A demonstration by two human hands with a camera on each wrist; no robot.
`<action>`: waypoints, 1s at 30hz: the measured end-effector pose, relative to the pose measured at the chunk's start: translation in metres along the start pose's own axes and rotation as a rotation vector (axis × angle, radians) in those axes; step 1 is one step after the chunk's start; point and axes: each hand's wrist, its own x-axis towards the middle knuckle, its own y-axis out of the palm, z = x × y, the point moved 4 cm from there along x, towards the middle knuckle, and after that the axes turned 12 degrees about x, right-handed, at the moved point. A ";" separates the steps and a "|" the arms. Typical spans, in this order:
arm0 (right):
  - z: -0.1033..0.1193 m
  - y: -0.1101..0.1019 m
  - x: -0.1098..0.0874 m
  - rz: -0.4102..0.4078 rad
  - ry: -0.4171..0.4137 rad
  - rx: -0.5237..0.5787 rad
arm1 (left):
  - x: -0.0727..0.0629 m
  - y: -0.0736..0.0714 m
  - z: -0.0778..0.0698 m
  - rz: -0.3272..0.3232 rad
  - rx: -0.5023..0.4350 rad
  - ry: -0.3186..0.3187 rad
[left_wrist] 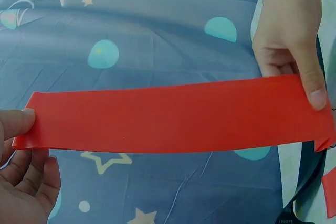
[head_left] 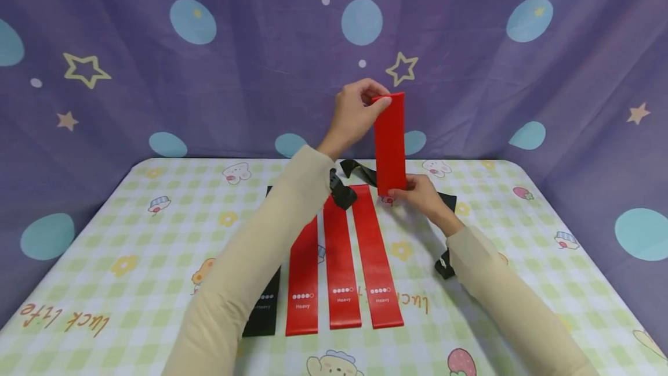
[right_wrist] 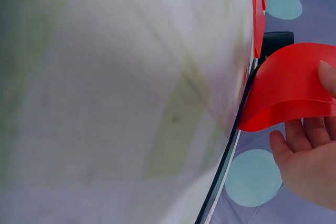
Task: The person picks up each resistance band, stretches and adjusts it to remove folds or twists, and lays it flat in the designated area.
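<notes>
A red resistance band (head_left: pixel 390 144) hangs upright above the far part of the table, stretched flat between both hands. At its top end my left hand (head_left: pixel 357 110) pinches the band between thumb and fingers. My right hand (head_left: pixel 424 195) holds the lower end, thumb on the near face, fingers behind. In the left wrist view the left hand (left_wrist: pixel 26 166) grips one end of the band (left_wrist: pixel 173 116) and the right hand (left_wrist: pixel 294 40) the other. The right wrist view shows the band curving into a loop (right_wrist: pixel 294 77) at the right hand (right_wrist: pixel 310 156).
Three red bands marked Heavy (head_left: pixel 302 283) (head_left: pixel 344 283) (head_left: pixel 383 283) lie side by side on the checked tablecloth (head_left: pixel 130 283). A black band (head_left: pixel 263 312) lies left of them, partly under the left sleeve. Twisted black bands (head_left: pixel 341 190) lie behind; more black (head_left: pixel 446 266) shows by the right sleeve.
</notes>
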 end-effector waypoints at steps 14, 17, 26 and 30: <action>-0.009 -0.006 -0.016 0.079 0.080 -0.015 | 0.000 -0.029 0.020 -0.091 -0.034 -0.066; -0.009 -0.009 -0.019 0.084 0.085 -0.016 | -0.001 -0.035 0.030 -0.132 -0.042 -0.095; -0.010 -0.020 -0.028 0.080 0.095 -0.037 | -0.007 -0.053 0.054 -0.195 -0.066 -0.195; -0.009 -0.022 -0.031 0.123 0.098 -0.022 | -0.007 -0.060 0.062 -0.219 -0.089 -0.203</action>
